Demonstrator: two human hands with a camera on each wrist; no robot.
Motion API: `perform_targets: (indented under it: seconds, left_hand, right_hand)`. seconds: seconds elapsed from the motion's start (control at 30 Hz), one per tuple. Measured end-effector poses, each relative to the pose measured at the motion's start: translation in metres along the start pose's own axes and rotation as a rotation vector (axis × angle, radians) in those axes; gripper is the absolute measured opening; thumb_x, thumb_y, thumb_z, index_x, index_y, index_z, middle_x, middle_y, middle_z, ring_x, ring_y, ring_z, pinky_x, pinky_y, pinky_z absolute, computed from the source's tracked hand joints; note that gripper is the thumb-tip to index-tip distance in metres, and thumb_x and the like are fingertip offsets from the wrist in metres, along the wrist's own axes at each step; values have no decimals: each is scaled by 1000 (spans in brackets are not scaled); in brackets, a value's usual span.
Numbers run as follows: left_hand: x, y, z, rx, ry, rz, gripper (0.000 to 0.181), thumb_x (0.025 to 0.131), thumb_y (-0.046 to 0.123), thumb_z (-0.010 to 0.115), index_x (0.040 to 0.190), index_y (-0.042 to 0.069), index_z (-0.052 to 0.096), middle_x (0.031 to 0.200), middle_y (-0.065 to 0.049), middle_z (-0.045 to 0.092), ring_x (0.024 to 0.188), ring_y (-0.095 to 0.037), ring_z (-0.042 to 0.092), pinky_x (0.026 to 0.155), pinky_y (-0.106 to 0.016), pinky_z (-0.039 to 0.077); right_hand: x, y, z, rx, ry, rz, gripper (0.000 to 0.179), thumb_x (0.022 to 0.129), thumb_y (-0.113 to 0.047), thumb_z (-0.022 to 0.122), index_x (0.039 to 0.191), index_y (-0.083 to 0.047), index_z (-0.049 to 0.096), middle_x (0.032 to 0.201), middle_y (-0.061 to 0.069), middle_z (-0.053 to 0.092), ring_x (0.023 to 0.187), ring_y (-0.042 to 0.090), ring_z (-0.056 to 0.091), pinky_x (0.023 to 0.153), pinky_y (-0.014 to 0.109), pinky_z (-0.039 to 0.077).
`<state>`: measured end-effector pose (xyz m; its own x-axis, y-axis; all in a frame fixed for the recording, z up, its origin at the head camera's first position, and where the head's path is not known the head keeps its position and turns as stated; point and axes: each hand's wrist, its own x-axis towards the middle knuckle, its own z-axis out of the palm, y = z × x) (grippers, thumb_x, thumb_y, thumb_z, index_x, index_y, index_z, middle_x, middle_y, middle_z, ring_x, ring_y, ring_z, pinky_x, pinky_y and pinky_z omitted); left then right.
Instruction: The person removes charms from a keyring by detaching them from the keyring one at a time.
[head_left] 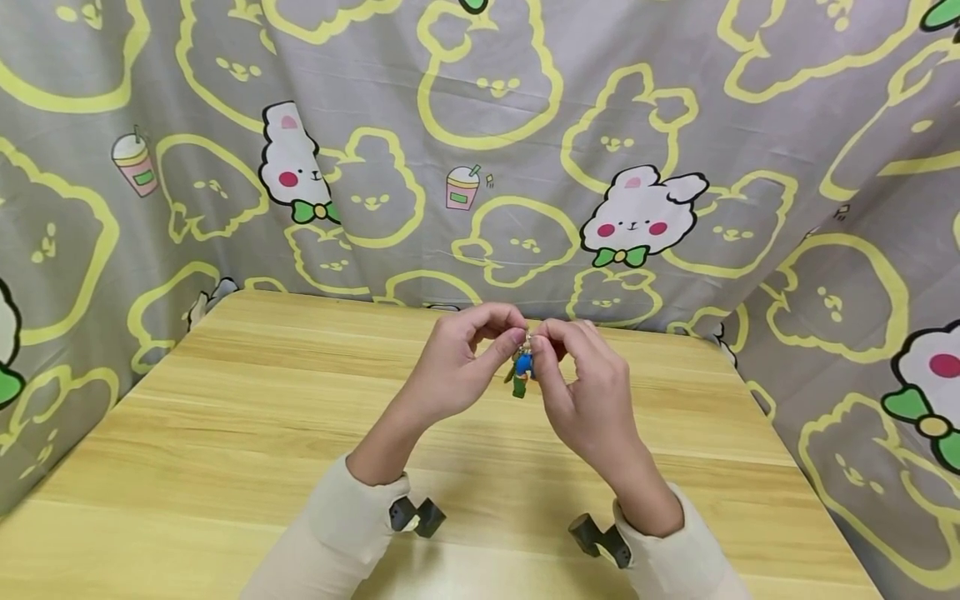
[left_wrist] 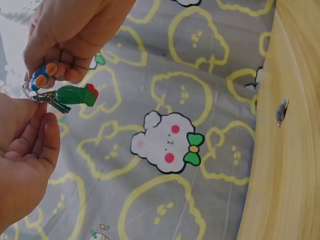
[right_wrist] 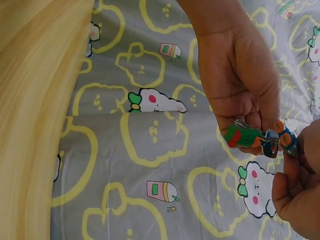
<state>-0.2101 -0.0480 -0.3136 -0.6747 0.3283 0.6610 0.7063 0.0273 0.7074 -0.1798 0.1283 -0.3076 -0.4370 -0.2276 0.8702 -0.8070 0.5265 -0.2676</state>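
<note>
Both hands hold a small keychain over the table. It has a green charm (left_wrist: 76,96) with a red end, a blue charm (head_left: 524,364) with orange round ends, and metal links (right_wrist: 270,135). My left hand (head_left: 461,362) pinches the metal fitting at the top between thumb and forefinger. Opposite it, my right hand (head_left: 592,387) pinches the same end, its fingertips close by the blue charm (right_wrist: 287,137). In the head view the charms hang below the fingertips, and the fingers partly hide the metal links.
A light wooden table (head_left: 247,417) spreads beneath the hands. Behind it hangs a grey curtain (head_left: 390,92) with yellow outlines and white rabbits. A small dark grey item (left_wrist: 281,114) with a bluish tip shows on the table in the left wrist view. Black wrist cameras sit at both beige cuffs (head_left: 360,508).
</note>
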Motion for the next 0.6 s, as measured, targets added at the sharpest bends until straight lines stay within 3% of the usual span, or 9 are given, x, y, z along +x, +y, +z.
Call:
perform_targets:
  seconds: [0.37, 0.6]
  left_hand:
    - [-1, 1, -1, -3, 25, -4, 5, 101, 4, 64, 102, 2, 68, 89, -10, 67, 80, -19, 62, 74, -31, 53]
    - [-1, -1, 2, -109, 56, -45, 9, 100, 3, 65, 108, 1, 66, 95, -7, 68, 84, -21, 63, 74, -29, 54]
  right_hand:
    - [2, -2, -1, 79, 23, 67, 10, 93, 6, 69, 98, -2, 72, 81, 3, 66, 75, 15, 58, 69, 21, 47]
    - [1, 1, -1, 82, 60, 82, 11, 92, 7, 69, 98, -1, 71, 80, 4, 65, 74, 15, 59, 70, 20, 48]
